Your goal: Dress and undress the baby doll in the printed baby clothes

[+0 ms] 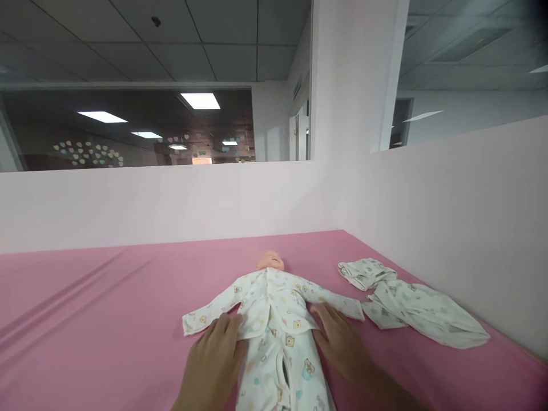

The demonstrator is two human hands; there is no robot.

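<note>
A baby doll [270, 261] lies on its back on the pink sheet [107, 319], head away from me, dressed in a white printed one-piece suit [274, 319] with the sleeves spread out. My left hand [214, 357] lies flat on the doll's left side by the waist, fingers stretched out and touching the cloth. On the other side, my right hand [340, 339] rests flat against the suit, fingers extended under the right sleeve. Neither hand holds anything.
A second white printed garment [406, 305] lies crumpled on the sheet at the right, near the pale pink wall [449, 228]. Another low wall runs along the far edge, with a window above it.
</note>
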